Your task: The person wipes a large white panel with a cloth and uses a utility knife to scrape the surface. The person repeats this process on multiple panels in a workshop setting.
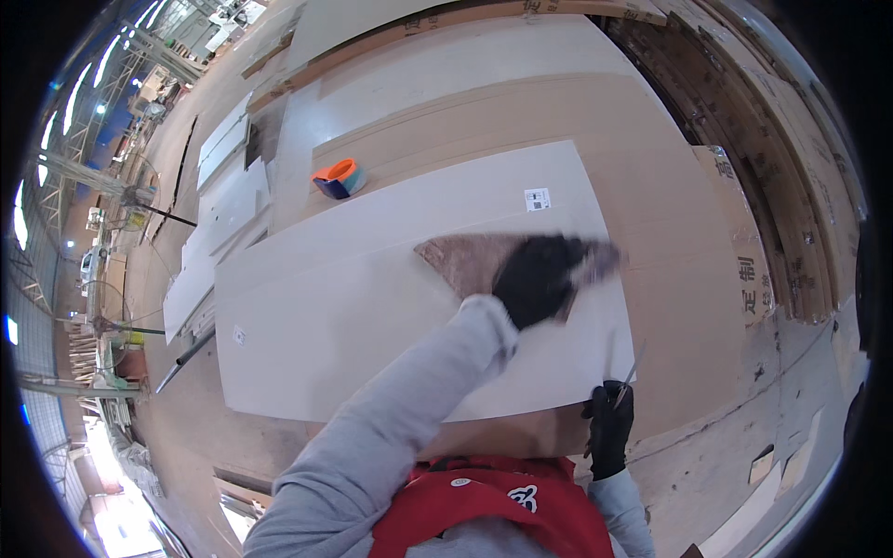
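Note:
My left hand (537, 282), in a black glove, is pressed on a brown cloth (464, 261) over the right part of a white panel (335, 307). The hand and the far end of the cloth are blurred. My right hand (609, 425), also gloved in black, is at the panel's near right corner and holds a thin-bladed tool (636, 366), whose exact kind I cannot tell. Two labels are stuck on the panel, one (537, 199) near the far right corner and one (238, 335) near the left edge. Brown cardboard (670, 279) lies under the panel.
A tape dispenser (338, 178) with an orange rim sits on the cardboard beyond the panel. More white panels (230, 209) are stacked at the left. Long cardboard packages (760, 181) are piled at the right. A pedestal fan (129, 195) stands at the far left.

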